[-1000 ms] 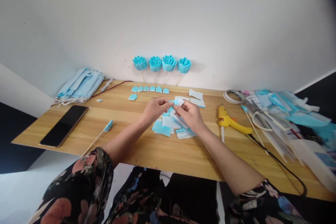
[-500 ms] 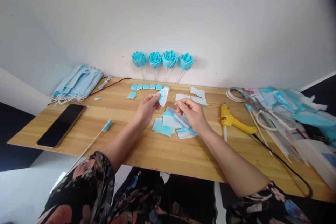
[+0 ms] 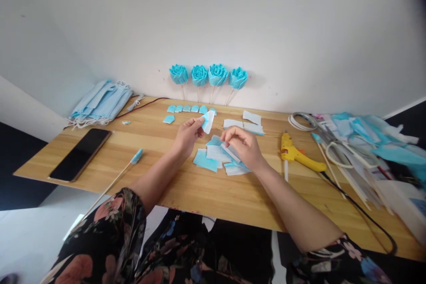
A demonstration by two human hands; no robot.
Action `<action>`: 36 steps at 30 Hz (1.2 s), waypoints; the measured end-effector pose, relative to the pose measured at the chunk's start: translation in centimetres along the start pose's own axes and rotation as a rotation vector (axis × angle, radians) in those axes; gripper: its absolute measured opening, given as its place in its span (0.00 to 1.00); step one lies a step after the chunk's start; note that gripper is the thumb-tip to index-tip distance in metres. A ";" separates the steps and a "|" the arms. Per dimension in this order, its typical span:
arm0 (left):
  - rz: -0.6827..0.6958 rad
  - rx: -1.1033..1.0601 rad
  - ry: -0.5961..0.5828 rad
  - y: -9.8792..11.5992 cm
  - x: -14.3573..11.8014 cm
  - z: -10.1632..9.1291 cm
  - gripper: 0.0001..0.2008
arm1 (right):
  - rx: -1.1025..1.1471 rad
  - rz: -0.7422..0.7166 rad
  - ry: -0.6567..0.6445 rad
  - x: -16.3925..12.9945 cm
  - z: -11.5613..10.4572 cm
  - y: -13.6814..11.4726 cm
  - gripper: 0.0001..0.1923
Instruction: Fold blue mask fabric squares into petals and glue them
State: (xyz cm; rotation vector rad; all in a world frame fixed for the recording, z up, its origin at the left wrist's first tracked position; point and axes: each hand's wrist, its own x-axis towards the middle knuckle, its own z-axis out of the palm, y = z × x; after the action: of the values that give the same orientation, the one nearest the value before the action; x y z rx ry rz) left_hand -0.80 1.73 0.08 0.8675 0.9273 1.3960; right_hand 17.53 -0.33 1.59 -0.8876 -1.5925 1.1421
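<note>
1 blue-white piece [image 3: 208, 121]: long axis steep, top rightward | your left hand [image 3: 185, 136] pinching it | right hand [image 3: 245, 145]: grip unclear

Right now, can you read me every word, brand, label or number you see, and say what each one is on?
No text can be read in this view.
Yellow glue gun: any marking on its body is too small to read.
White object at the right edge: a bluish patch, too blurred to tell whether it is print.
Phone: dark screen, no lettering visible.
Cut piece in the left hand: no lettering visible.
</note>
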 end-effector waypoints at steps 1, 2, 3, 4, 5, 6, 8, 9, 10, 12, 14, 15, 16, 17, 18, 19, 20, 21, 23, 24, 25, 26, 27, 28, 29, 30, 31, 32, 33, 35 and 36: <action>0.006 0.007 -0.005 0.0 0.0 0.0 0.17 | -0.006 -0.004 -0.008 -0.1 -0.1 -0.2 0.06; 0.008 0.017 -0.011 -0.1 0.0 0.0 0.17 | -0.010 -0.004 -0.006 -0.1 -0.1 -0.3 0.07; 0.007 0.029 -0.016 -0.1 0.0 0.0 0.16 | -0.013 0.002 0.006 -0.1 -0.2 -0.3 0.08; 0.006 0.044 -0.021 -0.1 -0.1 0.0 0.16 | -0.012 0.011 0.025 0.0 -0.3 -0.3 0.09; 0.006 0.062 -0.025 -0.1 -0.1 0.0 0.16 | -0.006 0.024 0.044 0.1 -0.4 -0.2 0.09; 0.007 0.080 -0.031 -0.1 -0.2 0.0 0.16 | 0.005 0.038 0.062 0.1 -0.5 -0.1 0.09; 0.017 0.112 -0.041 -0.2 -0.3 0.1 0.17 | 0.024 0.061 0.081 0.3 -0.7 0.2 0.10; 0.023 0.125 -0.047 -0.2 -0.4 0.2 0.17 | 0.023 0.065 0.079 0.3 -0.7 0.3 0.11; 0.029 0.136 -0.055 -0.2 -0.4 0.2 0.17 | 0.013 0.064 0.074 0.4 -0.7 0.4 0.13; 0.041 0.150 -0.073 -0.2 -0.4 0.3 0.18 | -0.015 0.049 0.064 0.4 -0.7 0.6 0.18; 0.049 0.157 -0.083 -0.2 -0.4 0.3 0.18 | -0.013 0.046 0.087 0.4 -0.5 0.8 0.21; 0.051 0.157 -0.086 -0.1 -0.5 0.4 0.18 | 0.003 0.054 0.112 0.5 -0.5 0.9 0.21; 0.054 0.156 -0.089 -0.1 -0.5 0.4 0.18 | 0.022 0.067 0.139 0.5 -0.4 1.0 0.20; 0.058 0.156 -0.093 -0.1 -0.6 0.5 0.18 | 0.041 0.083 0.160 0.6 -0.3 1.2 0.21; 0.060 0.159 -0.100 -0.1 -0.7 0.5 0.18 | 0.059 0.101 0.169 0.6 -0.2 1.3 0.24; 0.060 0.164 -0.110 0.0 -0.8 0.7 0.18 | 0.075 0.118 0.165 0.7 -0.1 1.4 0.26; 0.059 0.173 -0.121 0.0 -0.9 0.8 0.18 | 0.090 0.130 0.152 0.7 0.0 1.5 0.28; 0.057 0.185 -0.132 0.0 -1.1 1.0 0.18 | 0.104 0.136 0.138 0.7 0.1 1.6 0.29; 0.048 0.217 -0.147 0.0 -1.4 1.4 0.18 | 0.117 0.139 0.121 0.7 0.4 1.8 0.29; 0.046 0.233 -0.149 0.0 -1.5 1.5 0.18 | 0.111 0.138 0.120 0.7 0.5 1.8 0.28; 0.045 0.248 -0.146 -0.1 -1.6 1.6 0.18 | 0.097 0.139 0.121 0.7 0.5 1.7 0.28; 0.045 0.262 -0.143 -0.2 -1.7 1.7 0.17 | 0.077 0.142 0.120 0.6 0.6 1.7 0.27; 0.045 0.274 -0.142 -0.3 -1.7 1.8 0.17 | 0.054 0.148 0.119 0.6 0.7 1.6 0.26; 0.046 0.282 -0.143 -0.5 -1.7 1.8 0.17 | 0.031 0.152 0.117 0.6 0.7 1.5 0.24; 0.047 0.288 -0.148 -0.6 -1.6 1.8 0.17 | 0.013 0.155 0.113 0.5 0.7 1.5 0.23; 0.050 0.290 -0.156 -0.7 -1.6 1.7 0.17 | 0.001 0.157 0.111 0.5 0.7 1.4 0.22; 0.053 0.290 -0.168 -0.8 -1.6 1.7 0.18 | -0.004 0.158 0.110 0.5 0.6 1.4 0.21; 0.056 0.287 -0.181 -0.8 -1.6 1.7 0.19 | -0.003 0.154 0.112 0.5 0.6 1.5 0.20; 0.061 0.278 -0.189 -0.8 -1.6 1.7 0.19 | -0.001 0.146 0.117 0.5 0.5 1.5 0.20; 0.085 0.236 -0.183 -0.6 -1.6 1.6 0.19 | -0.002 0.131 0.131 0.5 0.4 1.7 0.20; 0.102 0.209 -0.172 -0.4 -1.6 1.6 0.19 | -0.007 0.126 0.137 0.5 0.3 1.8 0.21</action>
State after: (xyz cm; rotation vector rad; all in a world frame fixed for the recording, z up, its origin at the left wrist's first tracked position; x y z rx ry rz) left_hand 0.89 0.22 0.39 1.1879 0.9170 1.3029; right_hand 17.14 0.59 -0.07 -1.0610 -1.4465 1.1378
